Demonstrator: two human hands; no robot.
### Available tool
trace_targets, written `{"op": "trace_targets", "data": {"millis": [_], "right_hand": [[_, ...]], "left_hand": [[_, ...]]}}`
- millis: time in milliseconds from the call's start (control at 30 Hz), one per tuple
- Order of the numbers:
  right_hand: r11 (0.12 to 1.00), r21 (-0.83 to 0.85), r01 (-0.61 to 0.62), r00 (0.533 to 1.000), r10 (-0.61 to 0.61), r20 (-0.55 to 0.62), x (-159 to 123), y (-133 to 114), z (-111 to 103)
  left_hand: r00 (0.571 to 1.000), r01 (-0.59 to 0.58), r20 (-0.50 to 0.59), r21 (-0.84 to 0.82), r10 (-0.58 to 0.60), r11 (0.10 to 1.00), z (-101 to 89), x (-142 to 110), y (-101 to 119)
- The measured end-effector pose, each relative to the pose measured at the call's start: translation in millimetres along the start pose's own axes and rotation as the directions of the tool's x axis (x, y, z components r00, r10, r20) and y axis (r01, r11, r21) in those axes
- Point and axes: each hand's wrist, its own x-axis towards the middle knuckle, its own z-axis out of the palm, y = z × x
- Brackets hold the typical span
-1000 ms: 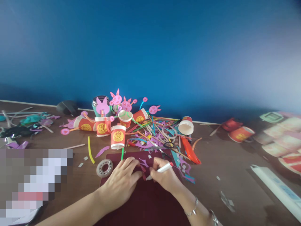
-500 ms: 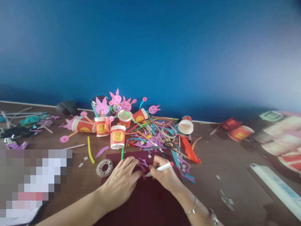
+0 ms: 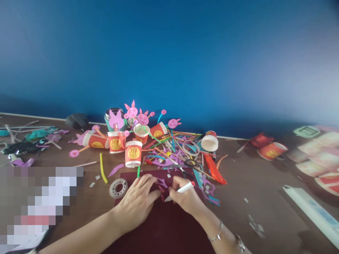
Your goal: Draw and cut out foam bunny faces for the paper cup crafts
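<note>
My right hand is closed round a white marker with a red cap, its tip down on a dark red sheet of paper near the table's front edge. Beside it, my left hand lies on the same sheet with its fingers stretched out, pressing near the marker tip. A small purple paper cutout sits on the sheet just beyond the fingers.
A roll of tape lies left of the sheet. Behind it stand several red paper cups with pink bunny cutouts, straws, scissors and paper scraps. More cups and a white ruler lie at right. A blurred patch covers the lower left.
My hands stay in nearly the same place on the sheet; the marker shifts only slightly. The view has nudged a little.
</note>
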Motion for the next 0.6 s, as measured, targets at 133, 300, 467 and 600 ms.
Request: {"op": "trace_targets", "data": {"millis": [133, 300, 467, 600], "right_hand": [[1.0, 0.004, -0.016, 1.0, 0.016, 0.011, 0.1, 1.0, 0.0], [1.0, 0.013, -0.007, 1.0, 0.007, -0.007, 0.2, 3.6, 1.1], [0.999, 0.04, -0.021, 1.0, 0.022, -0.009, -0.4, 3.1, 0.5], [0.998, 0.05, -0.028, 1.0, 0.028, 0.004, -1.0, 1.5, -0.1]], "left_hand": [[1.0, -0.001, -0.008, -0.012, 0.001, 1.0, -1.1, 0.8, 1.3], [1.0, 0.013, -0.001, -0.02, -0.013, 1.0, -1.3, 0.7, 1.6], [1.0, 0.013, 0.002, -0.023, -0.013, 1.0, -0.7, 0.7, 1.5], [1.0, 0.012, -0.001, -0.017, -0.012, 1.0, 0.9, 0.2, 1.0]]}}
